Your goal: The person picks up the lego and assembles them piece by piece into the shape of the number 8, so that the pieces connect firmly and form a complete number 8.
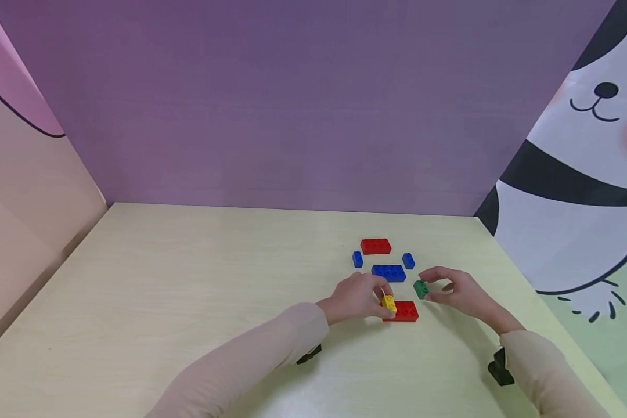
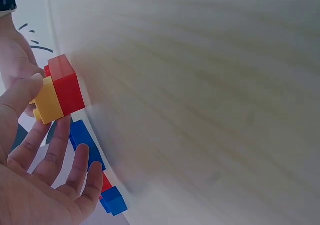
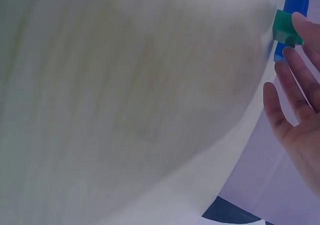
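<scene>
My left hand (image 1: 357, 297) pinches a small yellow brick (image 1: 389, 303) between thumb and fingers, over the left end of a red brick (image 1: 406, 311). In the left wrist view the yellow brick (image 2: 48, 102) sits flush against the red brick (image 2: 70, 87), while the other fingers spread loosely. To the right, my right hand (image 1: 457, 290) has its thumb and index finger at opposite sides of a small green brick (image 1: 421, 289). The right wrist view has the thumb overlapping the green brick (image 3: 285, 27), with the remaining fingers extended.
Beyond the hands lie a long blue brick (image 1: 389, 273), two small blue bricks, one on the left (image 1: 357, 259) and one on the right (image 1: 409, 260), and another red brick (image 1: 375, 246). The pale tabletop (image 1: 214, 278) meets a purple panel (image 1: 292, 116) at the back.
</scene>
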Tool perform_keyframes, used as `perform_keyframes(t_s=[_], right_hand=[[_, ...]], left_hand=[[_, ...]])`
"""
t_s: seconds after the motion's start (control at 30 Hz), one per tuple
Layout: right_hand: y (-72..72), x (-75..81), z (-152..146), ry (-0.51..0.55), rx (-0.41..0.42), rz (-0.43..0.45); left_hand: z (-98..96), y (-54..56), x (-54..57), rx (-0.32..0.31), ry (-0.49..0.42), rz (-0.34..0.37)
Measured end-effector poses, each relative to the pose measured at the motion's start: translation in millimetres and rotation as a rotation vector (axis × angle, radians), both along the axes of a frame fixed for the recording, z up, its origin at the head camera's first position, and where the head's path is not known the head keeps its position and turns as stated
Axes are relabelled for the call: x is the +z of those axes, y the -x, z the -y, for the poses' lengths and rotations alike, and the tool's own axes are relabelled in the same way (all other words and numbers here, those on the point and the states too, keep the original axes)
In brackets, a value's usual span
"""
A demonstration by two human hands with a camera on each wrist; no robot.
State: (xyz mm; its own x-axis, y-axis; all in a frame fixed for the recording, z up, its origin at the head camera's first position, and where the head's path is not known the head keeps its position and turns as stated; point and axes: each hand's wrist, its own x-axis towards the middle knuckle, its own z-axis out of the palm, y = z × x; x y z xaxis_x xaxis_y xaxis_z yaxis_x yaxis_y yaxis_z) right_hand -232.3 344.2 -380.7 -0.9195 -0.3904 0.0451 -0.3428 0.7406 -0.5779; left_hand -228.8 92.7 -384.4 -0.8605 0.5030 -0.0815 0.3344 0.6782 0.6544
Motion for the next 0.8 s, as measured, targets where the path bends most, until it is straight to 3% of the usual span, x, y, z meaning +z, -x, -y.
perform_keyframes(t_s=[0.33, 0.8], right_hand=[[5.0, -9.1, -2.9, -0.009, 0.017, 0.005], [6.0, -8.4, -2.8, -0.022, 0.009, 0.008]], left_hand=[[1.2, -1.5, 1.0, -0.005, -0.004, -0.008], [0.6, -1.8, 0.8, 0.001, -0.013, 0.006]])
